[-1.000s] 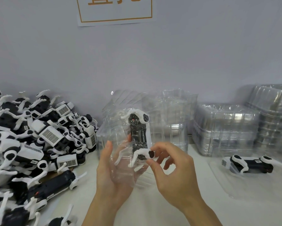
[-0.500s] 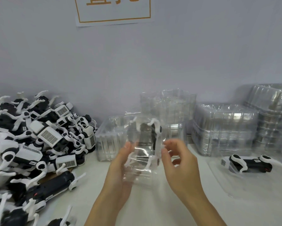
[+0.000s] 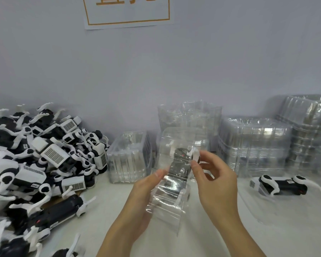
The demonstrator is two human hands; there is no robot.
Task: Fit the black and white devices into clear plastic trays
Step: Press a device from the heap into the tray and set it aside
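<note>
A clear plastic tray (image 3: 171,184) is held up above the white tabletop (image 3: 211,242), in the middle of the scene, with a black and white device (image 3: 181,164) seen through it. The tray is pinched along its left edge by the left hand (image 3: 146,191), thumb in front, and the device's white arm at the upper right is gripped between the thumb and fingers of the right hand (image 3: 214,179); both grips are closed.

The device's long axis is judged to run from near to far, tilted slightly rightward at the far end, with the white-armed end pointing away toward the wall. How deep it sits in the moulded cavity cannot be told, as the plastic is blurred and reflective.

Several faults are possible from here. The thin tray could be buckled by the one-sided pinch, so that the cavity is distorted and the device is not seated. The slender white arm could be bent if it is pressed at an angle. A slip is also possible, the tray being smooth.

Loose devices are heaped in a pile (image 3: 41,164) at the left; stacks of empty trays (image 3: 254,145) stand at the far right, and a finished tray with a device (image 3: 284,186) lies near right.
</note>
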